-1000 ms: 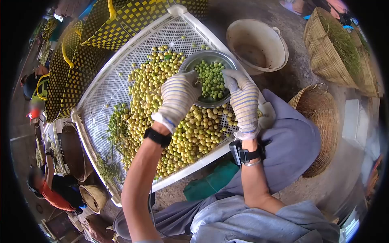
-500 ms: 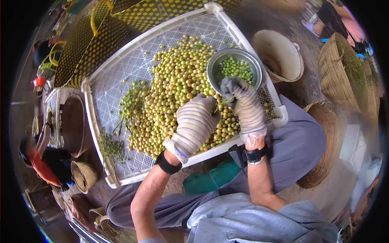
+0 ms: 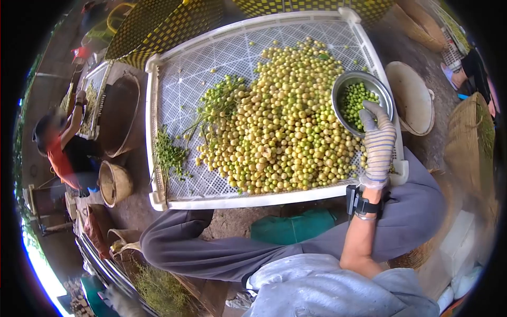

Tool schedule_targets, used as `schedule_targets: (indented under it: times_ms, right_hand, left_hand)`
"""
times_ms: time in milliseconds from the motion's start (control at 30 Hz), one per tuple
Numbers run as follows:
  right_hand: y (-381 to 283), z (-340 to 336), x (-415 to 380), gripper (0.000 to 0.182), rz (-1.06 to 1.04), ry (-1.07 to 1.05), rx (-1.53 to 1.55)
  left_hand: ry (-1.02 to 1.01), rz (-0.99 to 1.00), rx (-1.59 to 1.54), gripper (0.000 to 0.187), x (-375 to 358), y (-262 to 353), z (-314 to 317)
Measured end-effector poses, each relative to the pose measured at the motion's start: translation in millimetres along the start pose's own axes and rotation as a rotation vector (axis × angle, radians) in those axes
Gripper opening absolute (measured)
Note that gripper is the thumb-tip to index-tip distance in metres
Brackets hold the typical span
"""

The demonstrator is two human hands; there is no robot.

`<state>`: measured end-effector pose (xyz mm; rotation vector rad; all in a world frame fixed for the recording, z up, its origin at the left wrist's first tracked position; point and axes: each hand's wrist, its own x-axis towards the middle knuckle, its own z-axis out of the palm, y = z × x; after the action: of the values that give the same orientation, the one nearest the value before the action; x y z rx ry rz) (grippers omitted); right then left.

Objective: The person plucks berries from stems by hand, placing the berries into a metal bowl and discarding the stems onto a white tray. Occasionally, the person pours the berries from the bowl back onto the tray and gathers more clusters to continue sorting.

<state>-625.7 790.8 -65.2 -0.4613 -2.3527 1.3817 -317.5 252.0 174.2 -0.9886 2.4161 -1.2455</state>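
The right hand (image 3: pixel 378 145), in a striped glove with grey fingertips, reaches over the near rim of a metal bowl (image 3: pixel 364 77), its fingers loosely extended and slightly apart above the small green fruits (image 3: pixel 354 103) inside; whether they pinch the rim or any fruit, I cannot tell. At the near left edge a blurred grey glove, apparently the left hand (image 3: pixel 121 302), shows beside something green; how far it is open, and whether it holds anything, cannot be told. The bowl is at the right side of a white perforated plastic tray (image 3: pixel 180 98), next to the heap of round yellow-green fruits (image 3: pixel 288 127) that spreads across the middle and right. Left of the heap lie a far clump of green sprigs (image 3: pixel 222 99) and a nearer clump by the tray's left wall. Just right of the tray stands a cream bucket (image 3: pixel 409 92); beyond its far side, yellow-and-black woven baskets (image 3: pixel 161 31). A co-worker (image 3: pixel 62 158) in orange is at the left.
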Motion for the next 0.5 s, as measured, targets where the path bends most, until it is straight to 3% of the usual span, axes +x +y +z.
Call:
schedule_targets:
  times_ms: [33, 67, 133, 200, 233, 267, 300, 333, 367, 400, 500]
  right_hand:
    - [-3.2, 2.7, -1.8, 0.024, 0.0, -0.003, 0.05]
    - [-6.3, 5.5, -3.2, 0.024, -0.002, -0.012, 0.054]
    - [-12.1, 8.8, -6.8, 0.023, -0.004, -0.038, 0.045]
    - [-16.2, 12.3, -9.0, 0.022, -0.029, -0.061, 0.056]
    - [-17.5, 14.5, -10.7, 0.023, -0.036, -0.067, 0.099]
    - [-18.5, 15.5, -12.9, 0.025, -0.04, -0.067, 0.142]
    - [-23.9, 14.6, -15.0, 0.024, -0.047, -0.074, 0.129]
    - [-22.8, 14.6, -15.5, 0.024, -0.049, -0.071, 0.131]
    - [-19.6, 14.9, -16.1, 0.023, -0.062, -0.075, 0.116]
    - [-16.4, 15.0, -16.4, 0.023, -0.076, -0.079, 0.1]
    - [-15.1, 12.2, -17.2, 0.021, -0.059, -0.082, 0.143]
  left_hand:
    - [-0.25, 0.064, 0.152, 0.107, -18.6, -14.7, 19.6]
    - [-0.249, 0.001, 0.244, 0.116, -40.7, -34.5, 75.5]
    - [-0.665, -0.025, -0.058, 0.123, -20.4, -9.2, 4.3]
    - [-0.107, 0.131, -0.295, 0.047, -12.7, 18.1, -12.3]
    - [0.048, 0.279, -0.59, 0.024, 9.8, 37.2, -22.7]
    - [-0.023, 0.31, -0.931, 0.018, 30.2, 79.3, -80.8]
    - [0.056, 0.497, -1.059, 0.013, 53.3, 107.1, -98.4]
    - [0.054, 0.548, -1.06, 0.015, 69.8, 139.1, -119.3]
    - [0.312, 0.696, -1.09, 0.013, 83.6, 178.6, -132.1]
    - [0.387, 0.825, -1.052, 0.009, 100.8, 214.3, -148.7]
    - [0.351, 0.918, -0.72, 0.025, 140.1, 309.2, -175.1]
